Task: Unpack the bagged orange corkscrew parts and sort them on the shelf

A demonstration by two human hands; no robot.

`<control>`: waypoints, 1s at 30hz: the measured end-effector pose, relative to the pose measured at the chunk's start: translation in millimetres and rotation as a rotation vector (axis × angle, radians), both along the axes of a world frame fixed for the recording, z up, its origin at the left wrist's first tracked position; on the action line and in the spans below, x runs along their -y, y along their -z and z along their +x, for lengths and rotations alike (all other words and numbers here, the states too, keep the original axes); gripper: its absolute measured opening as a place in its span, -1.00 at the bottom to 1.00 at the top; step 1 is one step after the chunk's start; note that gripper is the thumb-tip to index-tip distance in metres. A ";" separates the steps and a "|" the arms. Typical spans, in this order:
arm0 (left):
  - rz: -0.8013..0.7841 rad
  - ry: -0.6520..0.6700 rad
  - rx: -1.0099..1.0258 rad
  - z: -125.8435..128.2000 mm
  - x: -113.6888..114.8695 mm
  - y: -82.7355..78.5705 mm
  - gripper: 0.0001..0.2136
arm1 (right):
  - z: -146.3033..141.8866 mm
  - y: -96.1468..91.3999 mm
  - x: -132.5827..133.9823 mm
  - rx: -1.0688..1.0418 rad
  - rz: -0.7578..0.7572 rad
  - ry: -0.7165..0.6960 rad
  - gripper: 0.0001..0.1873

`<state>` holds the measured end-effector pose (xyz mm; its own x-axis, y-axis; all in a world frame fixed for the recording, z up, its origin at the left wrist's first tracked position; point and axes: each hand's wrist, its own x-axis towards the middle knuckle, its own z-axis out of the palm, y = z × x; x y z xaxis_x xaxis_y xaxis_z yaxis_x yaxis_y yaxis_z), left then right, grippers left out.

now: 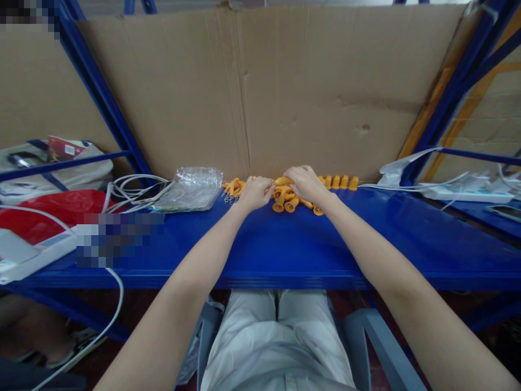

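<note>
At the back of the blue shelf, my left hand [257, 193] is closed with its fingers curled over the orange pieces. My right hand [305, 182] bends its fingers around an orange plastic piece [281, 181] that shows between the two hands. Just below lie several orange trumpet-shaped pieces [290, 206] with flared round ends. To the left of my left hand is a small heap of orange pieces [233, 187] with thin metal chains [231, 199]. More orange pieces [344, 182] stand in a row beyond my right hand. My fingertips are partly hidden.
A cardboard sheet [305, 98] rises behind the blue shelf [285, 250]. Clear plastic bags [189, 190], white cables [134, 184], a red bag [61, 209] and a power strip [44, 255] lie left. Another power strip [468, 193] and a phone [504, 212] are right.
</note>
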<state>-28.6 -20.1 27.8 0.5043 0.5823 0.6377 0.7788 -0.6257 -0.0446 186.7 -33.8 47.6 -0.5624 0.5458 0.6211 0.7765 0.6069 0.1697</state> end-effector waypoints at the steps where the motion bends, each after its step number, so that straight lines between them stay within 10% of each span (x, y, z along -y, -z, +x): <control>1: 0.006 0.004 -0.003 0.2 0.8 -0.6 -0.71 | -0.3 0.6 0.3 0.007 0.005 0.003 -0.69; 13: 0.053 0.060 -0.068 12.0 7.3 -2.9 -0.75 | -14.4 2.7 6.8 0.138 -0.051 0.126 -0.75; 20: -0.174 -0.010 0.101 18.9 8.3 -7.8 -0.74 | -13.6 -0.5 10.1 0.191 0.121 0.136 -0.73; 30: -0.727 0.231 0.606 27.1 10.6 -15.8 -0.81 | -5.9 8.1 -3.3 0.126 0.204 0.085 -0.73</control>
<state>-1.5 -30.8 43.6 0.3606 0.8643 0.3505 0.3972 -0.4823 0.7808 180.8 -30.5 39.5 -0.6000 0.4650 0.6510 0.7881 0.4838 0.3807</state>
